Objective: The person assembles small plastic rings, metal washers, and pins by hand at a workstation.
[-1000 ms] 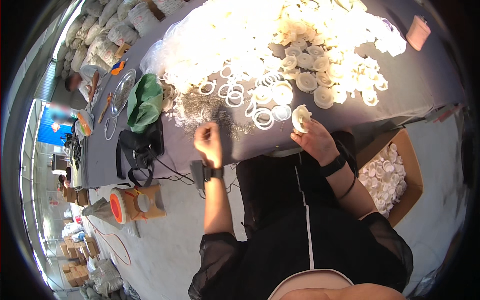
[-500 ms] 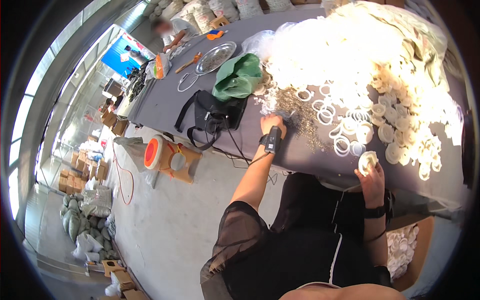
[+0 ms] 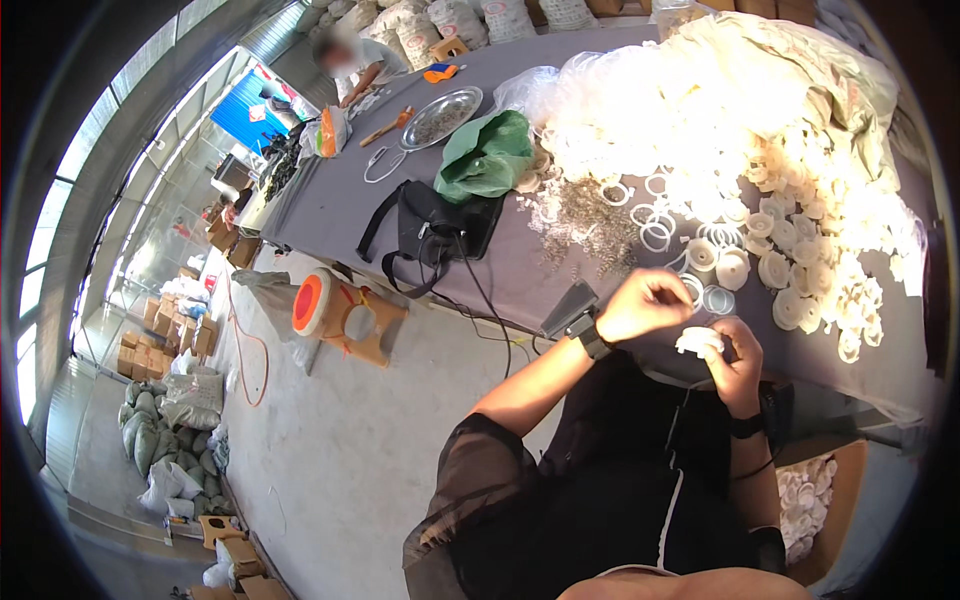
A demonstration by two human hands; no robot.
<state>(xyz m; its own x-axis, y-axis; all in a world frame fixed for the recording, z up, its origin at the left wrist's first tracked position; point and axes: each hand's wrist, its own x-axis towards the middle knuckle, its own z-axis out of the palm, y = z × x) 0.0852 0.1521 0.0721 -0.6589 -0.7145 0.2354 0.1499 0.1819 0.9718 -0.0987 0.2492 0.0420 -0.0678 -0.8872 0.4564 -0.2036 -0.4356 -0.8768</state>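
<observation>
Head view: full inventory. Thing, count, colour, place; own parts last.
Table: one, grey, centre
Held round part: one, white, in right hand
Rings: many, white, mid-table
Loose round parts: many, off-white, table's right
Small metal pieces: many, grey, left of the rings
Plastic bag: one, green, left of the metal pieces
Strapped bag: one, black, table's near edge
Dish: one, silver, table's far left
Carton: one, brown, right floor, holding white parts
Stool: one, tan, left floor
Sacks: many, pale, behind table
Boxes: several, brown, far left
Co-worker: one, pale top, table's far end
Wristbands: two, black, one per wrist
Hands: two, bare; right hand on the held part, left hand close by, contents unclear
</observation>
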